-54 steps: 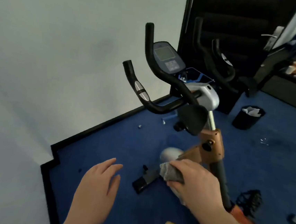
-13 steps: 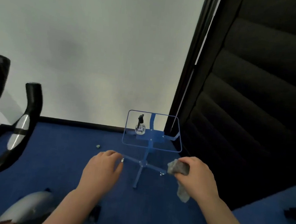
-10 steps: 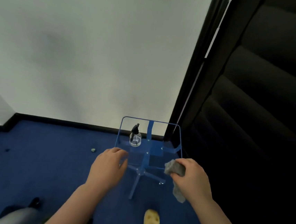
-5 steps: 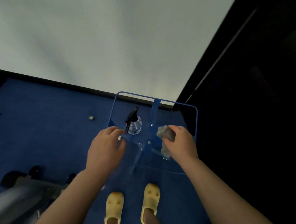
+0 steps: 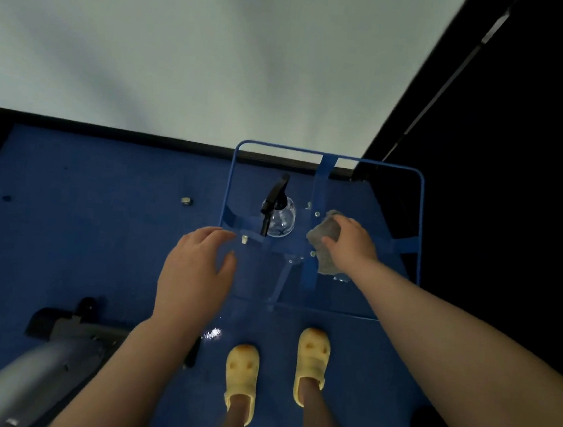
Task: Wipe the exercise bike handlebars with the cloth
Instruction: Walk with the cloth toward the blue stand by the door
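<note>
My right hand grips a crumpled grey cloth and holds it on or just above the clear top of a small blue-framed table. A clear spray bottle with a black trigger head stands on that table, left of the cloth. My left hand hovers with fingers spread at the table's near left corner, holding nothing. Only the grey base of the exercise bike shows at the lower left; its handlebars are out of view.
The white wall rises straight ahead and a black panel fills the right side. Blue carpet covers the floor, with a small loose object on it. My feet in yellow slippers stand just before the table.
The view has tilted further down over the table. My right hand has carried the cloth forward over the tabletop beside the spray bottle, and my left hand has stayed near the left corner.
</note>
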